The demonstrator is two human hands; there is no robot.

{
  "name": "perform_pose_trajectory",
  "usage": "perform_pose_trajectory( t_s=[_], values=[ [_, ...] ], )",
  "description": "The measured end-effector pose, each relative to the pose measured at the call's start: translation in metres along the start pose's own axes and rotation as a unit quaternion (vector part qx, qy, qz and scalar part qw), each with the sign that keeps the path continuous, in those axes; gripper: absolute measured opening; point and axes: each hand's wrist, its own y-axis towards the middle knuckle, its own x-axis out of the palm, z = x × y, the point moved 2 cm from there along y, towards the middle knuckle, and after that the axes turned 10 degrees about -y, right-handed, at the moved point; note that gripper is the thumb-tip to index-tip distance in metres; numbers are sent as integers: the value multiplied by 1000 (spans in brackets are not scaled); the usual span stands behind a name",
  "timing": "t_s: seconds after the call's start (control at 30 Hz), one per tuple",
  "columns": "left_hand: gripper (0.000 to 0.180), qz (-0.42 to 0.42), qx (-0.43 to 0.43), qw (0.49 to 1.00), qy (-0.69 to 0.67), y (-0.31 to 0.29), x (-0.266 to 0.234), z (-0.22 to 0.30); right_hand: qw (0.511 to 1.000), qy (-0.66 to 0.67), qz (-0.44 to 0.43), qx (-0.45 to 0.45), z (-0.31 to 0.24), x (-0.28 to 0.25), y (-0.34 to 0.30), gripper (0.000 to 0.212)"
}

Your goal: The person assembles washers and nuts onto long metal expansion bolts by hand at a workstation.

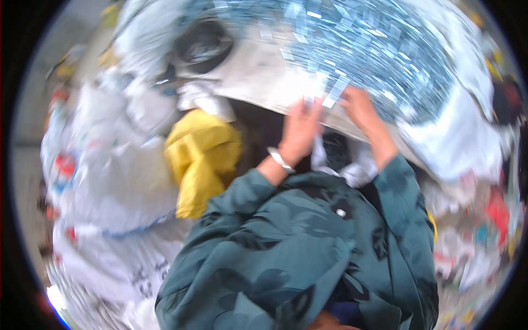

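At the near edge of a pale work surface [253, 82], my two hands are close together. My right hand [363, 110] pinches a small flat bluish-clear strip [335, 92] between thumb and fingers. Just left of it, my left hand [301, 129], with a white bracelet [281, 160] on the wrist, has its fingers closed at a small pale flat piece [309, 100]. Blur hides the exact grip. Beyond my hands spreads a large heap of similar shiny bluish strips [374, 55]; a few lie loose on the near surface.
A dark round bowl [203, 47] with some pieces inside stands at the far left of the surface. A yellow cloth or bag [201, 157] hangs left of me. Stuffed white plastic bags [121, 181] crowd the left side, and white sheeting [456, 137] drapes at the right.
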Motion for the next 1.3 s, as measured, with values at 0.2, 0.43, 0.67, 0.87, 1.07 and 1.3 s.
perform_pose_trajectory(
  t_s=[0.2, 0.43, 0.67, 0.87, 1.07, 1.3],
  values=[
    [30, 7, 49, 996, 74, -22, -7, 2, 997, -56, -57, -20, -26, -7, 2, 22],
    [36, -2, 110, 988, 109, -51, -15, 4, 987, -120, -29, -102, -11, -9, 13, 12],
    [37, -4, 142, 983, 118, -62, -17, 4, 983, -162, -4, -83, 35, 7, 21, 17],
    [38, -12, 148, 980, 130, -72, -19, 1, 985, -146, -32, -81, 35, 4, 22, 15],
    [35, -37, 112, 988, 98, -73, -16, -1, 996, -75, -24, -52, 44, 1, 10, 14],
    [28, -20, 27, 999, 33, -67, -14, -7, 990, -88, -9, -108, -4, -9, -6, 9]
  ],
)
